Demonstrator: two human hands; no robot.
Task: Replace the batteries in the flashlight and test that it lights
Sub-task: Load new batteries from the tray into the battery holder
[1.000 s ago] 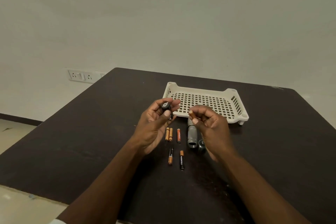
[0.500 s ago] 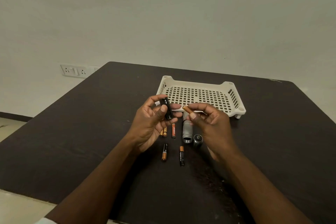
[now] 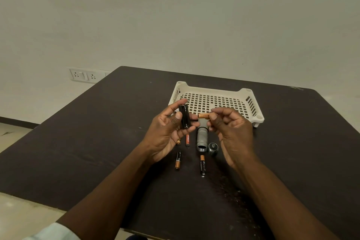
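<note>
Your left hand [image 3: 171,128] holds the black battery carrier [image 3: 184,116] upright between thumb and fingertips, and your right hand [image 3: 228,128] pinches a copper-coloured battery [image 3: 203,115] by one end, lying level with its free end pointed at the carrier and just beside it. Both grips are closed on their parts, so nothing needs re-grasping before the insert.

The flashlight body [image 3: 202,139] lies on the surface below your hands, open end toward you, with its end cap [image 3: 213,147] just beside that opening. Other cells lie loose on the surface: two black-and-copper batteries [image 3: 177,160] nearer you and an orange cell [image 3: 187,139] partly under your left hand. The white tray [image 3: 251,91] sits behind, beyond the flashlight.

To do this step well, turn the carrier so an empty slot faces the incoming cell, and check the polarity mark in that slot first. Whether any slot is already filled cannot be made out here, since the carrier is dark and small in view. Bring the cell in at a slant, seat the flat end against the spring, then press the other end down with your thumb until it sits flush. Keep your left fingers off the slot you are loading. Keep the fresh and the spent cells apart, and draw only from the fresh ones.
</note>
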